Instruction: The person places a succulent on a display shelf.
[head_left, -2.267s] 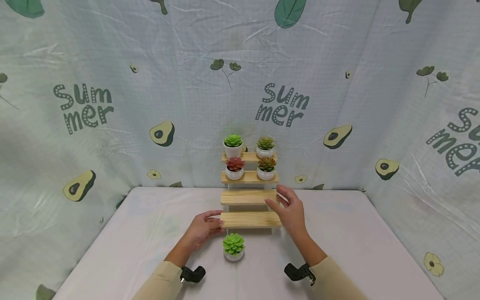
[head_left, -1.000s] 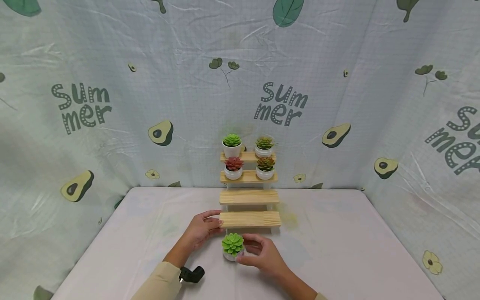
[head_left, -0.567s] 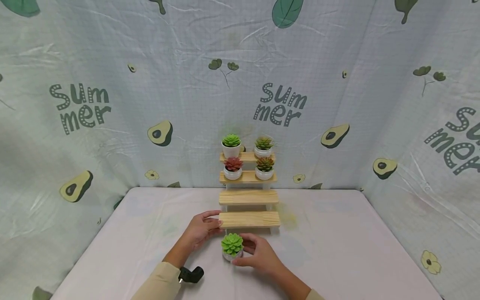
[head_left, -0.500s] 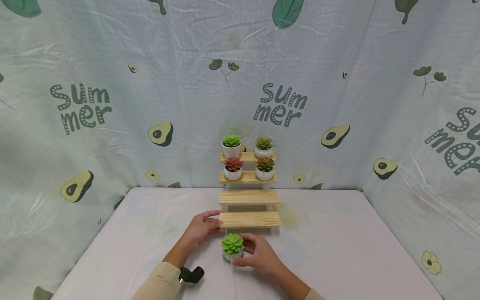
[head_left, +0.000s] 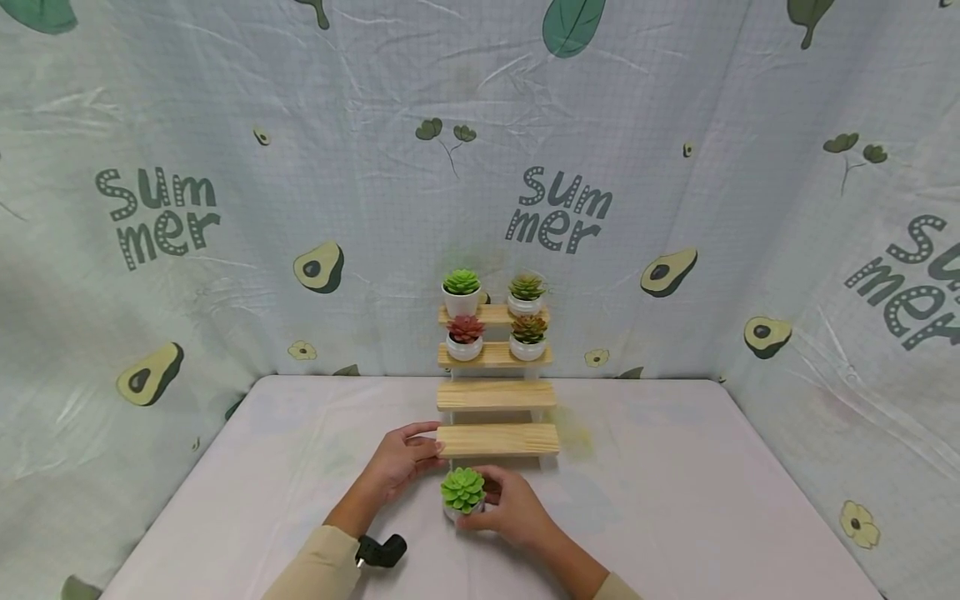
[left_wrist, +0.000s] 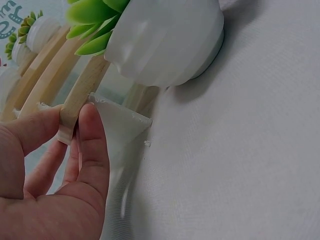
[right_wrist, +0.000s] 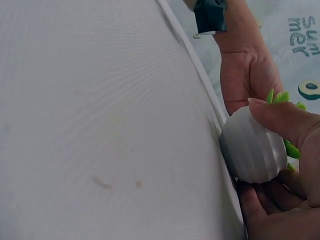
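Observation:
A tiered wooden plant stand (head_left: 497,439) stands mid-table. My left hand (head_left: 401,461) pinches the left end of its lowest board (left_wrist: 82,92) between thumb and fingers. In front of that board is a bright green potted succulent (head_left: 462,490) in a ribbed white pot (right_wrist: 254,145). My right hand (head_left: 513,510) grips this pot from the right, the thumb on its near side and the fingers on the far side. Whether the pot's base still touches the cloth, I cannot tell.
Several potted succulents fill the two upper boards: a green one (head_left: 461,285), an olive one (head_left: 526,289), a red one (head_left: 465,329) and a brownish one (head_left: 528,330). The two lower boards are bare. A patterned curtain (head_left: 375,208) hangs behind the white table (head_left: 660,483).
My right hand has left the right end of the stand, come down to the green succulent and closed around its pot. My left hand stays on the lowest board.

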